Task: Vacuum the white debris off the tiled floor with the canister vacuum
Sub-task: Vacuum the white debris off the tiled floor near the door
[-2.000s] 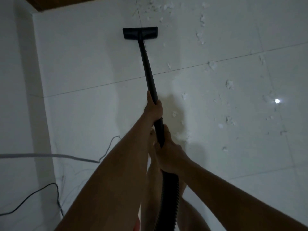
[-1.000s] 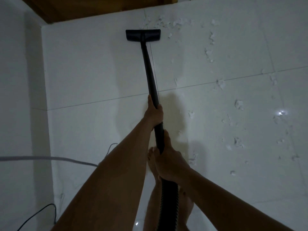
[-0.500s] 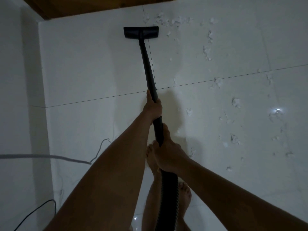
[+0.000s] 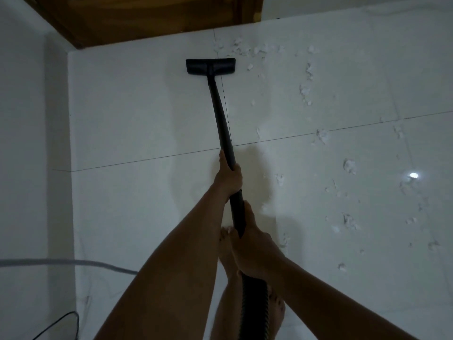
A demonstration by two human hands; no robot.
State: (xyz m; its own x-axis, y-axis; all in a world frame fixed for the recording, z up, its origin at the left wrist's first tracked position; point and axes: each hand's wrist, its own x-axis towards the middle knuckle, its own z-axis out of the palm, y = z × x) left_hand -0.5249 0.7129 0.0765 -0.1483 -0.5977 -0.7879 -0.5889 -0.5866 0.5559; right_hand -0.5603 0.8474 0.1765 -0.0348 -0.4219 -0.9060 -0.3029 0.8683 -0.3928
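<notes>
A black vacuum wand (image 4: pixel 221 119) runs from my hands up to a flat black floor head (image 4: pixel 210 66) resting on the white tiled floor (image 4: pixel 137 123). My left hand (image 4: pixel 229 176) grips the wand higher up. My right hand (image 4: pixel 250 244) holds it lower, where the ribbed black hose (image 4: pixel 255 305) joins. White debris (image 4: pixel 241 49) lies just beyond and to the right of the floor head, and more debris (image 4: pixel 349 166) is scattered over the tiles on the right. The canister is out of view.
A white wall (image 4: pixel 29 143) runs along the left. A wooden door frame (image 4: pixel 137 18) borders the floor at the top. A grey cable (image 4: pixel 73 262) and a thin black cord (image 4: pixel 61 320) lie at lower left. My bare feet (image 4: pixel 277 310) stand under the hose.
The floor head has stayed by the tile joint near the door frame, shifting only slightly while the view tilted up and down. Both hands keep their grip on the wand.
</notes>
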